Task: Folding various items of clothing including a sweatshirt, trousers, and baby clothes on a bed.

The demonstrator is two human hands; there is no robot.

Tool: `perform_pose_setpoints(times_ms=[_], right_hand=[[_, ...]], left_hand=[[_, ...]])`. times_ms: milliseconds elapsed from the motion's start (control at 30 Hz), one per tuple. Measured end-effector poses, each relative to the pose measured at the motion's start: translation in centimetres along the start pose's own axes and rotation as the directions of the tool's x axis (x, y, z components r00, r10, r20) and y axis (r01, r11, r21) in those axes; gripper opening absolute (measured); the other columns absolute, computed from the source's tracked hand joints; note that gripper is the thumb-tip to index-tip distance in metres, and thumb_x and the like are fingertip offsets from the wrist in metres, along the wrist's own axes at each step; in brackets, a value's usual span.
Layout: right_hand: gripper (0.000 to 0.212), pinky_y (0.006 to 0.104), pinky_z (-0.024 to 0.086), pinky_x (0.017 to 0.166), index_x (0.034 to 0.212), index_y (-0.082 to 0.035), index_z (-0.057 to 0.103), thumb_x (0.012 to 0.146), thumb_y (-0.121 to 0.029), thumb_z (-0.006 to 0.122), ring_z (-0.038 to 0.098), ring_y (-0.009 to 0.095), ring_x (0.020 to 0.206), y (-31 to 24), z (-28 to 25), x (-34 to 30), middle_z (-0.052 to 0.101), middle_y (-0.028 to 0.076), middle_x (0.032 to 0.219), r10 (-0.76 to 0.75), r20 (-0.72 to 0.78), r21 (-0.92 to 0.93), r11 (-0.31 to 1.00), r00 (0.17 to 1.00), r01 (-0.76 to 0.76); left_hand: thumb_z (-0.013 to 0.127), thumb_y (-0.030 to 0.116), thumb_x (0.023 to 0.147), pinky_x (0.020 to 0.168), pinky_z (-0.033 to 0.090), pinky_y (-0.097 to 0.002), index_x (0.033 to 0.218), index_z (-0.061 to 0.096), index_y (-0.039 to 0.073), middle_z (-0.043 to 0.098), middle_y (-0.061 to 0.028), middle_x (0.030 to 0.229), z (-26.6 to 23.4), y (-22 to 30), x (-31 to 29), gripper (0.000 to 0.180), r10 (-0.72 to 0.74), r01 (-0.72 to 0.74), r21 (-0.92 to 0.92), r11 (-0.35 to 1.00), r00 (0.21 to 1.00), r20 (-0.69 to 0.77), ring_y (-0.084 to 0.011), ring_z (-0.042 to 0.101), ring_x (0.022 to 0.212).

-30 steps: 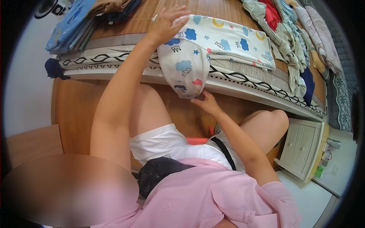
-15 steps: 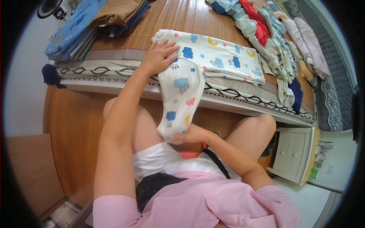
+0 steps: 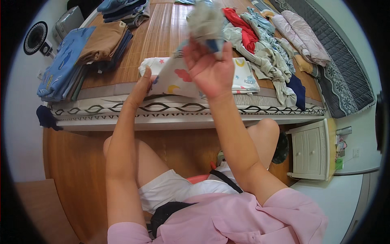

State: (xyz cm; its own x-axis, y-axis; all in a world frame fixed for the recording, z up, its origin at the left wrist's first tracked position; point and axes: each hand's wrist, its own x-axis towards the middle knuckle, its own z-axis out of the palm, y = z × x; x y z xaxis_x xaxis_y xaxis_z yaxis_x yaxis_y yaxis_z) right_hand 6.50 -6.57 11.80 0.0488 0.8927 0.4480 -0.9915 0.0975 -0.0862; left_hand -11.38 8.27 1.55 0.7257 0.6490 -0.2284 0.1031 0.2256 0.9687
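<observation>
A white garment (image 3: 245,79) printed with clouds, stars and moons lies folded along the near edge of the bed. I cannot tell whether its raised part (image 3: 172,79) is a sleeve or a leg. My left hand (image 3: 142,87) grips the cloth at its left end, thumb up, with the fingers partly hidden behind the fabric. Above the garment my right hand (image 3: 209,73) is raised, palm facing me, its fingers curled at the lifted part. The end of that part is blurred by motion above the fingertips.
Folded clothes (image 3: 65,65) in blue and brown stack on the bed's left, with more folded dark clothes (image 3: 124,12) farther back. Loose clothes (image 3: 264,57) heap on the right beside a rolled pink quilt (image 3: 300,36). A white cabinet (image 3: 310,154) stands at the right; a fan (image 3: 36,38) is at the left.
My right hand has swung the hanging part of the garment up from near my lap to above the bed. My left hand has shifted from lying flat on the cloth to gripping its left end.
</observation>
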Motion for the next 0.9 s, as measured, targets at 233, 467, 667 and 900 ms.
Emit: perform_pose_setpoints(times_ms=[233,467,667,900], right_hand=[[0.061,0.0478,0.036,0.106,0.134,-0.01,0.043,0.095,-0.057,0.04,0.046,0.032,0.127,-5.1,-6.9,-5.7,0.051,0.017,0.133,-0.514,-0.711,-0.352,0.851,0.481,0.389],[0.052,0.0399,0.048,0.088,0.126,-0.007,0.053,0.092,-0.046,0.056,0.059,0.023,0.105,-15.9,-5.8,-4.4,0.061,0.012,0.118,-0.685,-0.408,-0.913,0.301,0.604,-0.275],[0.055,0.033,0.048,0.068,0.106,-0.006,0.067,0.079,-0.055,0.067,0.061,0.017,0.085,-19.4,-6.6,-2.5,0.066,0.007,0.096,-0.55,-0.604,-0.446,-0.367,0.577,-0.816],[0.05,0.0316,0.05,0.057,0.098,0.003,0.067,0.071,-0.038,0.077,0.064,0.019,0.069,-18.9,-7.4,0.2,0.066,0.009,0.085,-0.465,-0.692,-0.444,-0.329,0.552,-0.833]], left_hand=[[0.074,0.018,0.083,0.067,0.045,-0.0198,0.117,0.061,-0.001,0.065,-0.0027,0.089,2.5,0.5,0.5,0.041,0.181,-0.199,0.344,0.918,0.98,0.082,-0.006,0.054,0.076],[0.072,0.02,0.085,0.072,0.045,-0.0204,0.109,0.063,-0.003,0.065,-0.0045,0.09,2.4,0.2,1.2,0.035,0.196,-0.21,0.438,0.874,0.978,0.077,-0.0076,0.055,0.08],[0.073,0.027,0.082,0.074,0.048,-0.028,0.106,0.066,-0.003,0.068,-0.0117,0.089,2.6,-0.8,2.1,0.039,0.251,-0.251,0.464,0.85,0.966,0.062,-0.0151,0.059,0.08],[0.073,0.029,0.083,0.071,0.048,-0.0294,0.105,0.067,0.0,0.067,-0.0113,0.084,2.2,-0.1,2.0,0.037,0.167,-0.162,0.483,0.86,0.985,0.033,-0.0152,0.06,0.076]])
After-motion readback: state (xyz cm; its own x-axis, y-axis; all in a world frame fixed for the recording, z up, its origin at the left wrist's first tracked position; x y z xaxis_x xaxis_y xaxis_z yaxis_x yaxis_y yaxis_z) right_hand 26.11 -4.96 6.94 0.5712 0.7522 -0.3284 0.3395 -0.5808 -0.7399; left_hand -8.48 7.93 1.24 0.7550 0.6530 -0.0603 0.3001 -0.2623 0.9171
